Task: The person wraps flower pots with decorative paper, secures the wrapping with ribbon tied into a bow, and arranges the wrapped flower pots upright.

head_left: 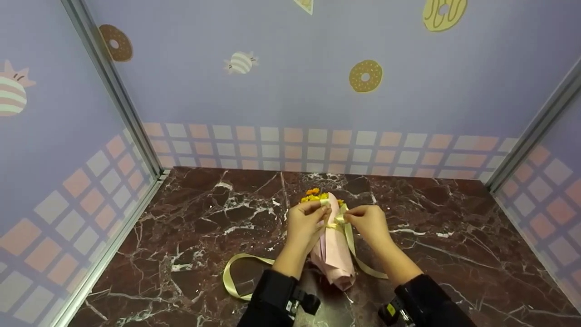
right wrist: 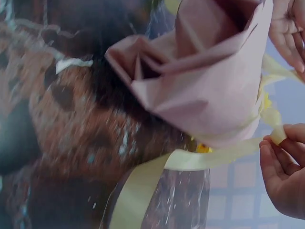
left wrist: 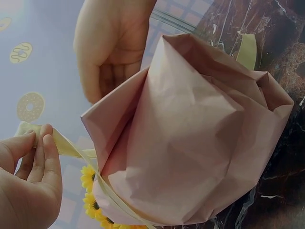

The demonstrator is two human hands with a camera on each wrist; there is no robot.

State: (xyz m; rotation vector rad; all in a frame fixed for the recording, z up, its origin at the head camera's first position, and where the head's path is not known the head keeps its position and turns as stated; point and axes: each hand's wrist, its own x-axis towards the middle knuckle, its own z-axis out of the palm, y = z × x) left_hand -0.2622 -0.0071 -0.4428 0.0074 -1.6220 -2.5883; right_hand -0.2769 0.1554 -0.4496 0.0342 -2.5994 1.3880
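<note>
Pale yellow, flat, glossy ribbon (right wrist: 138, 191), wrapped around a long bundle of creased pink paper (head_left: 336, 254) and pinched between thumb and fingertips by both left hand (head_left: 305, 223) and right hand (head_left: 371, 223), slightly apart. Yellow and orange flowers (head_left: 314, 198) at the bundle's far end. Below, dark reddish-brown, white-veined marbled tabletop (head_left: 204, 245), with loose ribbon on either side.

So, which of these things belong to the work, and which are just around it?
Seem to belong:
pale yellow ribbon, pinched by the left hand and right hand
pink wrapping paper
yellow and orange flowers

Seem just around it:
marbled tabletop
patterned back wall
</note>
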